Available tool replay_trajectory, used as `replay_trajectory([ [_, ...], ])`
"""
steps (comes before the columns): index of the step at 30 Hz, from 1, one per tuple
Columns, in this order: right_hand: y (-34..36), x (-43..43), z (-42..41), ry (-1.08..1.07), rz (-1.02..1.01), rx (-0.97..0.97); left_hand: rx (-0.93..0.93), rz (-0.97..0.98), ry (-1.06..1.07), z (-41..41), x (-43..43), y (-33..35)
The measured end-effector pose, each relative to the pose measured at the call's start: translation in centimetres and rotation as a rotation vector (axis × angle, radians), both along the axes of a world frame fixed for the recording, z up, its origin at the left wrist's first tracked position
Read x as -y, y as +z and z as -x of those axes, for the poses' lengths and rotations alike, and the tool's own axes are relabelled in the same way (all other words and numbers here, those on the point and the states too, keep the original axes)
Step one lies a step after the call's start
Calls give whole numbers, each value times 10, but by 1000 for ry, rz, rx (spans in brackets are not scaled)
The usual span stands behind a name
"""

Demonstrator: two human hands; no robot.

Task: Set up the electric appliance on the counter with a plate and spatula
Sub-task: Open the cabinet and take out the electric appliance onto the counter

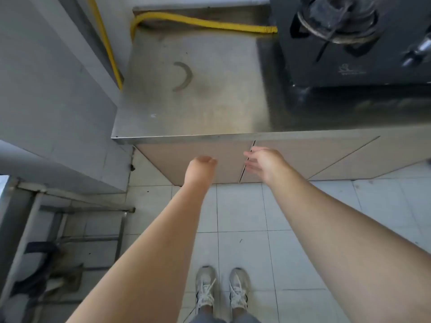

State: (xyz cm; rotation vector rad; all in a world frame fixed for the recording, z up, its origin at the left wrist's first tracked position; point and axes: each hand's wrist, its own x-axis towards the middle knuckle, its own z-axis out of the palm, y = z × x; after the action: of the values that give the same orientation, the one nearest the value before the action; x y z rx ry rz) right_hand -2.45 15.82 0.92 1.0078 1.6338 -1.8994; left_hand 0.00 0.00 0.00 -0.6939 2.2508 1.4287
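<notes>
A bare stainless steel counter [198, 101] lies ahead of me, with a curved ring mark on its top. Both my arms reach forward below its front edge, in front of the beige cabinet doors [186, 159]. My left hand [200, 169] has its fingers curled under and holds nothing. My right hand [263, 163] is held with fingers relaxed and spread, close to the gap between two doors, holding nothing. No appliance, plate or spatula is in view.
A black gas stove [349, 43] stands on the counter's right part, fed by a yellow hose [198, 22] along the back. A grey wall [58, 89] bounds the left. A metal rack [81, 229] stands low at the left. White floor tiles and my shoes [221, 290] are below.
</notes>
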Motion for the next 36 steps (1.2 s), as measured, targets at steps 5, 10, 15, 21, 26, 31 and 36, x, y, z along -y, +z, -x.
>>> replay_trajectory([
  [5, -19, 7, 32, -137, 71, -7, 23, -31, -6, 30, -11, -23],
  [10, -35, 9, 50, -267, 184, 25, 59, -43, -3, 43, -14, -40],
  [15, -38, 7, 50, -398, 318, -5, 65, -67, 28, 47, -12, -44],
  [21, -37, 3, 32, -337, 316, 21, 61, -27, 26, 41, -15, -41],
  [26, -38, 4, 6, -239, 164, 151, 64, -12, 86, 30, -20, -37],
  [31, -39, 8, -30, -68, 48, 336, 136, -80, 299, 6, -23, -43],
  [36, -29, -5, -66, 445, -82, 441, 211, -115, 444, -22, -21, -46],
])
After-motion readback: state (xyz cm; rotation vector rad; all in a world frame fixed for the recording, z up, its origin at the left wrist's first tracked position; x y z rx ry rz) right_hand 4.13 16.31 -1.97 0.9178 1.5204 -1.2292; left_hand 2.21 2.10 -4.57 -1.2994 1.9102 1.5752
